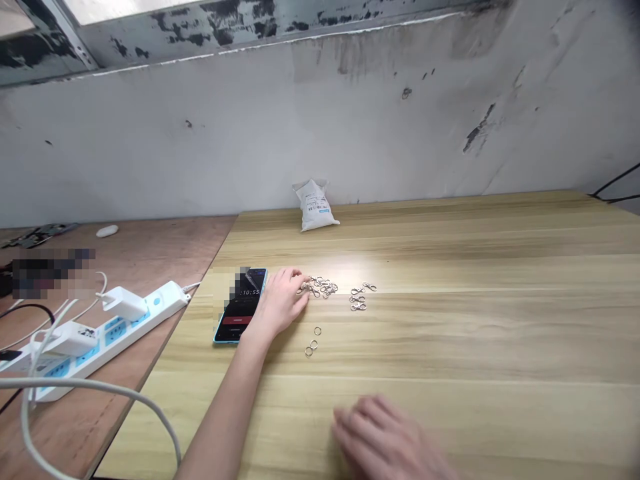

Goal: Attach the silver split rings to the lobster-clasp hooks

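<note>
My left hand lies on the light wooden table, fingers stretched toward a small heap of metal clasps, its fingertips touching the heap's left edge. A second small group of clasps lies a little to the right. Three loose metal rings sit just in front of the hand. A phone with a lit screen lies under and left of the wrist. My right hand hovers near the table's front edge, blurred by motion, fingers pointing left.
A small white bag stands at the back by the wall. On the brown table to the left lie a white power strip with chargers plugged in and white cables. A small white object rests farther back.
</note>
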The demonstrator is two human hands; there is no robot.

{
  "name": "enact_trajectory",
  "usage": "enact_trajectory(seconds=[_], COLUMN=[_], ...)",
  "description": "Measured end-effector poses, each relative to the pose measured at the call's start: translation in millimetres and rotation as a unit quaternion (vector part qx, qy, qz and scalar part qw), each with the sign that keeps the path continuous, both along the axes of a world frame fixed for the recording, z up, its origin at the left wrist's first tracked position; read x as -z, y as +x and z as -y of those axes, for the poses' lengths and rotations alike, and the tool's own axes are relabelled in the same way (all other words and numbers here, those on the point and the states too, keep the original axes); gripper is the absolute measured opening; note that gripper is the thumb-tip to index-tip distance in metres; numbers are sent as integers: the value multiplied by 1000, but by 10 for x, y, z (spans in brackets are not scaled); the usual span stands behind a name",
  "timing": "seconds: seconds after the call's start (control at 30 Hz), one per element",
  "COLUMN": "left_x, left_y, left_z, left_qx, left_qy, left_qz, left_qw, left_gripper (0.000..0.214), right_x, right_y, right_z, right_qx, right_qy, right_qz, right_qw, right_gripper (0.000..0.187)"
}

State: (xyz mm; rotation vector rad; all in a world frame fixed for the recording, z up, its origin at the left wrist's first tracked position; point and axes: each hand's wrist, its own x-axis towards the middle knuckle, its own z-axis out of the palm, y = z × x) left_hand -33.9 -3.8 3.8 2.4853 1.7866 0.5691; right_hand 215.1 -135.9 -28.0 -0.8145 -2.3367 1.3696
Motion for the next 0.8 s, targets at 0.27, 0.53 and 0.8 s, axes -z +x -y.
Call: enact_trajectory(seconds=[0.27, 0.53, 0.8], left_x=[98, 150, 180], left_y=[11, 126, -15], left_z=[-29, -59, -89], left_qx=[-45, -37, -33], left_qy=[-3, 5, 5], left_qz=[-6, 34, 109], left_qw=[999, 999, 993], left_gripper=[14, 14, 16], right_x=[6, 39, -22], right_y=[-224, -156, -67], right_z=[-592, -663, -910], right_qx=[57, 43, 57], right_qy=[468, 438, 361], right_qz=[115, 73, 20], right_qw=[874, 895, 931], right_gripper=[50, 23, 25])
